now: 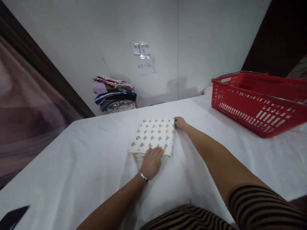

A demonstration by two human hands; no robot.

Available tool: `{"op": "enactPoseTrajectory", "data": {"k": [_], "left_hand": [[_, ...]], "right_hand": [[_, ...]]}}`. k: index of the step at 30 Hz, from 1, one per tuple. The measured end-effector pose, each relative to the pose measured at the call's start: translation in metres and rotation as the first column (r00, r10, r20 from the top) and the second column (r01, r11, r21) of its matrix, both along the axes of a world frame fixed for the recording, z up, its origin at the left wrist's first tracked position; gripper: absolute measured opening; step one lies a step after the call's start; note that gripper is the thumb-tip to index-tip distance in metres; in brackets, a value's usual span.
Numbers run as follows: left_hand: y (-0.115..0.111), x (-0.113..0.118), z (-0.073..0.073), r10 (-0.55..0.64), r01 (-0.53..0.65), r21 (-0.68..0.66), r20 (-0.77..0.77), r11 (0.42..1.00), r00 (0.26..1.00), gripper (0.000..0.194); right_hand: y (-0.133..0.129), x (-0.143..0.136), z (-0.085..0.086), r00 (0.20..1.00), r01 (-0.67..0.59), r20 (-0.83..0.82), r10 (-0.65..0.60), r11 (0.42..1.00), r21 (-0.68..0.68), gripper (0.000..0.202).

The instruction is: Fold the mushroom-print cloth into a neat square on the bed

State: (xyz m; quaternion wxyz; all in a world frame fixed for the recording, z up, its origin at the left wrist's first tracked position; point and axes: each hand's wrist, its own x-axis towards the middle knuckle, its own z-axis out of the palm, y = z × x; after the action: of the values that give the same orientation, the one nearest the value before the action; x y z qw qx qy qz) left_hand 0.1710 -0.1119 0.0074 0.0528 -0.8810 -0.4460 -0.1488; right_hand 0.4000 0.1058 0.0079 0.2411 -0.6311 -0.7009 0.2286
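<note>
A folded white cloth (156,134) with rows of small grey mushroom shapes, a few red, yellow and dark, lies on the white-covered table. My left hand (152,163) rests flat over its near edge, fingers stretched out and the thumb hidden. A silvery bracelet circles that wrist. At the cloth's far right corner, my right hand (180,123) is closed, pinching the corner between its fingers. The cloth's layers show along the near edge.
A red plastic basket (242,107) with metal handles stands on the table at right. Behind the table is a stack of folded fabrics (116,95). Handwritten paper signs (145,65) hang on the wall. A dark flat object (14,217) lies at lower left; sheer pinkish fabric (28,105) hangs at left.
</note>
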Motion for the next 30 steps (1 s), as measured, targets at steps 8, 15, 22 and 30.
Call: {"op": "enactPoseTrajectory", "data": {"k": [8, 15, 22, 30], "left_hand": [[-0.003, 0.005, -0.002, 0.03, -0.03, -0.031, 0.022, 0.999, 0.999, 0.053], [-0.011, -0.001, 0.002, -0.001, 0.002, -0.042, 0.01, 0.999, 1.0, 0.052], [-0.004, -0.077, 0.02, 0.213, -0.213, 0.002, 0.041, 0.977, 0.976, 0.034], [0.014, -0.104, 0.019, 0.11, -0.112, 0.03, 0.061, 0.993, 0.992, 0.027]], "right_hand": [[-0.065, -0.04, 0.018, 0.964, -0.256, 0.146, 0.223, 0.928, 0.27, 0.047], [-0.113, -0.059, 0.004, 0.8, -0.5, 0.391, 0.455, 0.866, 0.016, 0.053], [-0.157, -0.055, 0.026, 0.827, -0.551, 0.242, 0.507, 0.816, 0.176, 0.038], [-0.196, -0.062, 0.023, 0.793, -0.578, 0.373, 0.482, 0.788, 0.211, 0.025]]}}
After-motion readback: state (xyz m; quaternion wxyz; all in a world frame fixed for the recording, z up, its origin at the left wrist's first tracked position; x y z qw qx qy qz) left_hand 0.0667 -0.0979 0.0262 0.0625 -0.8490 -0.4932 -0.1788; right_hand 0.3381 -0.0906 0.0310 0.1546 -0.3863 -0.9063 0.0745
